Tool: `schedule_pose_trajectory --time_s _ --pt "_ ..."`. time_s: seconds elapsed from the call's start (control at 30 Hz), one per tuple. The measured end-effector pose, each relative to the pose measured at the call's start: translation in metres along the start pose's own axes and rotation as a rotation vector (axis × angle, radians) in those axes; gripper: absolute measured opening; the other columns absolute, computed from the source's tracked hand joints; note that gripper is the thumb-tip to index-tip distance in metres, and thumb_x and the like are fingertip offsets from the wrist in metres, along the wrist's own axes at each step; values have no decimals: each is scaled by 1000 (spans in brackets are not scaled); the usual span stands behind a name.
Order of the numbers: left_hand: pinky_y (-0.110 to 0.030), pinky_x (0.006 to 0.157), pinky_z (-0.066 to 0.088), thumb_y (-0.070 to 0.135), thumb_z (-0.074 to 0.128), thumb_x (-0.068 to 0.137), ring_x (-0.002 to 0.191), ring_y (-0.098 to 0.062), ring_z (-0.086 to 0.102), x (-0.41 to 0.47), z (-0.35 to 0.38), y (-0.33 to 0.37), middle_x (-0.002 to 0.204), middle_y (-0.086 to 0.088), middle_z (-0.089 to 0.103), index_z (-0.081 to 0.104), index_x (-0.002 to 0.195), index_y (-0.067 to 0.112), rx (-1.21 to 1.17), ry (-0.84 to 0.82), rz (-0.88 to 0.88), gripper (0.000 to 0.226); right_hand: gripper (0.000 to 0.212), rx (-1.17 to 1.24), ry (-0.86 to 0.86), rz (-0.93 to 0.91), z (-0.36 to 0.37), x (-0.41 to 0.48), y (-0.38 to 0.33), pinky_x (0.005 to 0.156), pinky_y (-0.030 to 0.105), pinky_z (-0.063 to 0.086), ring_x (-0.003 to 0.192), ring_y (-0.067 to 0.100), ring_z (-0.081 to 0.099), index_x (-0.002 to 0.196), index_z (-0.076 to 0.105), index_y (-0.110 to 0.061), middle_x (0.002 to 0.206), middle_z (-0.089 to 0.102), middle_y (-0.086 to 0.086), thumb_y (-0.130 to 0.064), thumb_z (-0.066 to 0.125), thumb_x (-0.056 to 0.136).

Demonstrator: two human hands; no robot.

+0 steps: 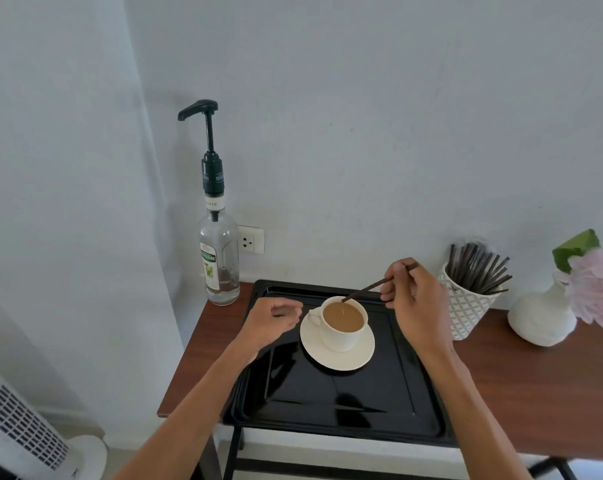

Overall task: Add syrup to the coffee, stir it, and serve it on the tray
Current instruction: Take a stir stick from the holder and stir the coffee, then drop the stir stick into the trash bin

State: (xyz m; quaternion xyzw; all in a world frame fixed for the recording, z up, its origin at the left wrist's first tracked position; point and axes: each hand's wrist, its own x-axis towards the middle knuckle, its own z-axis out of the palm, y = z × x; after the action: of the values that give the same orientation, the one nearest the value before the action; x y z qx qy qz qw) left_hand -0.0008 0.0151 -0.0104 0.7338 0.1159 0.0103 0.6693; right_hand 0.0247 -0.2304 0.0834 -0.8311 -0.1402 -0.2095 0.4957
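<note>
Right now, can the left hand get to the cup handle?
Probably yes. The left hand hovers open just beside the cup, whose handle points toward it, with nothing between them. The right hand holds the stir stick on the far side, clear of that path.

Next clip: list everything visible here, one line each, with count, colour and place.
Glass syrup bottle with pump: one, clear with dark green pump, table's back left corner.
Black metal tray: one, on the brown wooden table.
White coffee cup: one, on white saucer, on tray.
Dark stir stick: one, tip in coffee.
White patterned cup of sticks: one, right of tray.
White vase: one, pink flower, far right.
Wall socket: one, white.
White fan: one, floor, left.
Left hand: open, beside cup.
Right hand: holding stick.
</note>
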Motion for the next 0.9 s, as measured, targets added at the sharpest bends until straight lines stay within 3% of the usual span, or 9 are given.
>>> schedule_pose_trajectory --time_s 0.13,0.2,0.27,0.4,0.5,0.63,0.73,0.9 --pt "-29 98 57 20 72 94 107 -5 70 -6 -20 -3 109 8 78 78 110 22 168 60 52 17 29 -69 -25 33 3 -9 1 66 40 63 65 8 70 82 62 -26 67 70 -4 -24 47 106" --pt "-19 97 51 29 73 93 109 3 66 -7 -31 -5 119 12 74 75 117 27 237 69 61 24 29 -49 -6 66 4 -13 3 65 38 63 65 7 71 82 63 -26 67 71 -5 -23 47 106" --pt "-14 96 46 34 72 93 125 -8 64 -9 -40 -8 134 9 67 68 129 28 223 37 63 37 29 -12 54 80 2 -15 2 61 33 63 64 8 72 81 62 -29 70 72 -6 -25 47 106" --pt "-34 116 38 41 67 95 146 -22 45 -22 -54 -14 158 3 47 48 151 26 332 34 84 60 27 48 132 203 1 -23 -5 61 34 63 66 15 74 83 64 -22 72 73 3 -22 47 104" --pt "-36 118 34 48 63 96 149 -23 40 -35 -69 -20 163 1 41 37 157 27 400 85 121 69 26 339 229 351 2 -28 -15 56 29 62 67 23 75 85 64 -15 77 73 14 -20 45 102" --pt "-31 115 32 47 58 99 150 -23 40 -69 -113 -22 163 1 42 35 157 25 480 176 143 66 28 620 195 531 40 -56 -32 55 23 61 63 21 73 88 63 -9 81 72 18 -16 42 107" --pt "-44 118 37 43 58 100 148 -30 42 -129 -195 -45 163 -4 40 33 158 22 582 388 -5 66 30 697 18 650 110 -101 -66 55 22 60 59 16 74 91 66 -6 81 75 17 -17 43 108" --pt "-44 124 27 54 53 99 157 -26 25 -154 -252 -70 171 -3 24 20 162 18 754 413 -3 80 31 817 -51 717 159 -133 -101 57 24 61 65 20 77 95 67 -5 82 77 14 -21 43 109"
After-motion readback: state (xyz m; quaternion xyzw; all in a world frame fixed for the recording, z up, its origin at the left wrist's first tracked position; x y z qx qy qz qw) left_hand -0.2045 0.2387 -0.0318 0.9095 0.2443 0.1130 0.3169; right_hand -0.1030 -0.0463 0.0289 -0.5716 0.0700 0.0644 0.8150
